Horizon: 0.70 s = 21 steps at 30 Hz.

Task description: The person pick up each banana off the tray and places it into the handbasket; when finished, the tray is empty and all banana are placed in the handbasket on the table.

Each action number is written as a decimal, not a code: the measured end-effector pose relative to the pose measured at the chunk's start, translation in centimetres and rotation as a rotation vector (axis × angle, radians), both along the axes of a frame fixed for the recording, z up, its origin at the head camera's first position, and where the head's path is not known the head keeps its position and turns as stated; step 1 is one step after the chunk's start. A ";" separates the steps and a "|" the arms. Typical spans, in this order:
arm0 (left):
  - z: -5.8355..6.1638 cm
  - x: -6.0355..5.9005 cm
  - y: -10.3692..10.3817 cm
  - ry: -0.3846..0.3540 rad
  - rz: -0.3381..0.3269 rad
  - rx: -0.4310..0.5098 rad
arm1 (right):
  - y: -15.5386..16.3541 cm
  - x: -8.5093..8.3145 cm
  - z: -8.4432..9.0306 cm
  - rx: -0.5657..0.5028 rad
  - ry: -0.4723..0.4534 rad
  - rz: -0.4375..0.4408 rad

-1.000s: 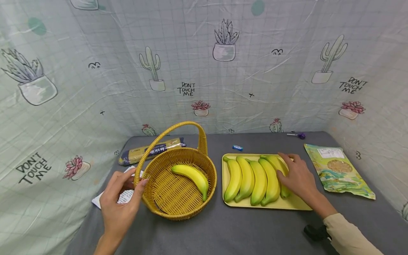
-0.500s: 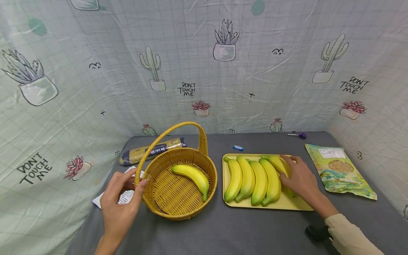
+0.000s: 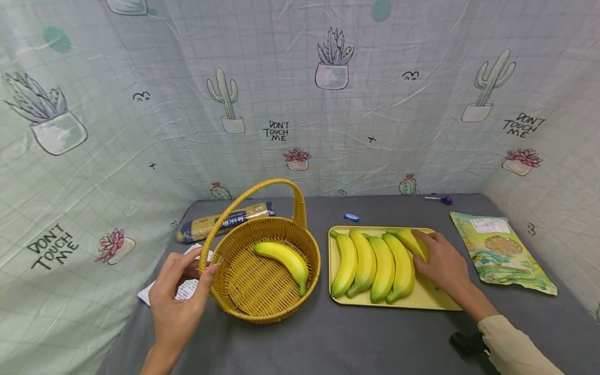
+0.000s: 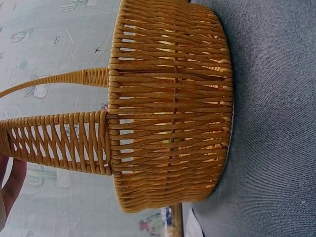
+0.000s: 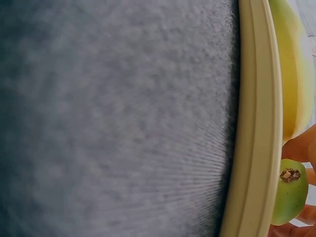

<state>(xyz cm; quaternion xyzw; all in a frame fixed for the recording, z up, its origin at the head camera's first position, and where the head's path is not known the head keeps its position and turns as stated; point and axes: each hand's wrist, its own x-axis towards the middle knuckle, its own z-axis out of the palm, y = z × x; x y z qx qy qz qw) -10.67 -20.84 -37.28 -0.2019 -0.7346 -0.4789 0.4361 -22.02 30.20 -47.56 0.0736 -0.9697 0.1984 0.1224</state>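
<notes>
My left hand (image 3: 180,302) holds one side of the handle (image 3: 246,195) of a yellow wicker basket (image 3: 220,291), thumb in front and fingers behind. A single banana (image 3: 286,260) lies inside against the basket's right side. My right hand (image 3: 442,263) grips the rightmost banana (image 3: 413,242) on a yellow rectangular tray (image 3: 438,302); the palm hides most of its lower half. Several other bananas (image 3: 382,268) lie side by side to its left. In the right wrist view the gripped banana's green tip (image 5: 291,195) shows just above the tray rim (image 5: 256,123), with fingers around it.
Behind the basket lies a pasta packet (image 3: 227,221), and a printed paper (image 3: 187,289) is by my left hand. A small blue wrapper (image 3: 351,217) and a purple lollipop (image 3: 445,199) lie at the back. A green food bag (image 3: 503,250) sits right of the tray.
My right hand has closed around the rightmost banana and shifted it slightly right, away from its neighbour. My left hand and the basket stay in place.
</notes>
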 end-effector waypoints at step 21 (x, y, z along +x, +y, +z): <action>-0.1 0.1 -0.1 -0.010 0.019 -0.016 | 0.6 0.1 0.6 -0.003 0.116 0.015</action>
